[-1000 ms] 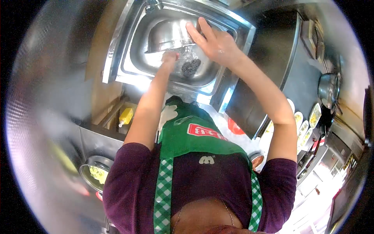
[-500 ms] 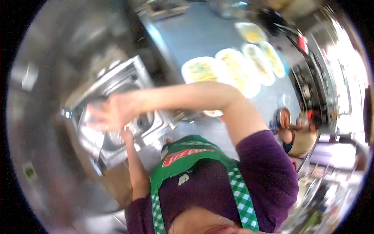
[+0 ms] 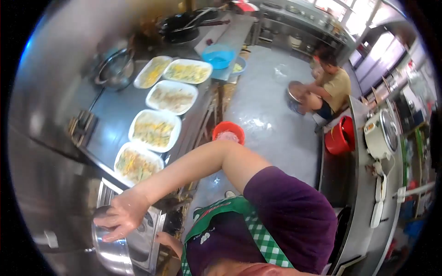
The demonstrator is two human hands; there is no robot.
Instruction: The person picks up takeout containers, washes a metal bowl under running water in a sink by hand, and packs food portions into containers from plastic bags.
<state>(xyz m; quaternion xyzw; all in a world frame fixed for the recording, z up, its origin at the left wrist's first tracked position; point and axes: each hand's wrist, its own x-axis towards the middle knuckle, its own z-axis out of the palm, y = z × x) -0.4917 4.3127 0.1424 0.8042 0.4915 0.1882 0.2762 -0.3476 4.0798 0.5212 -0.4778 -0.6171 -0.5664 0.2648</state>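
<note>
My right hand (image 3: pixel 123 215) reaches across to the sink at the lower left, its fingers bent over the rim of a shiny steel basin (image 3: pixel 113 255). The basin looks tilted and overlaps the left part of the steel sink (image 3: pixel 149 230). My left hand (image 3: pixel 166 240) is low beside the sink's right edge. Most of its fingers are hidden, so its grip does not show. Closest to my right forearm is a white dish of mixed food (image 3: pixel 138 163) on the steel counter.
More white food dishes (image 3: pixel 155 129) line the counter (image 3: pixel 103 133), with steel bowls (image 3: pixel 116 69) behind. A blue basin (image 3: pixel 218 56) stands at the far end. Red buckets (image 3: pixel 229 131) are on the floor and right. A seated person (image 3: pixel 334 83) handles a round pan. A rice cooker (image 3: pixel 380 133) sits right.
My view has swung, so the dishes and the seated person appear further left. My right hand, spread and blurred over the sink before, now bends over the basin's rim.
</note>
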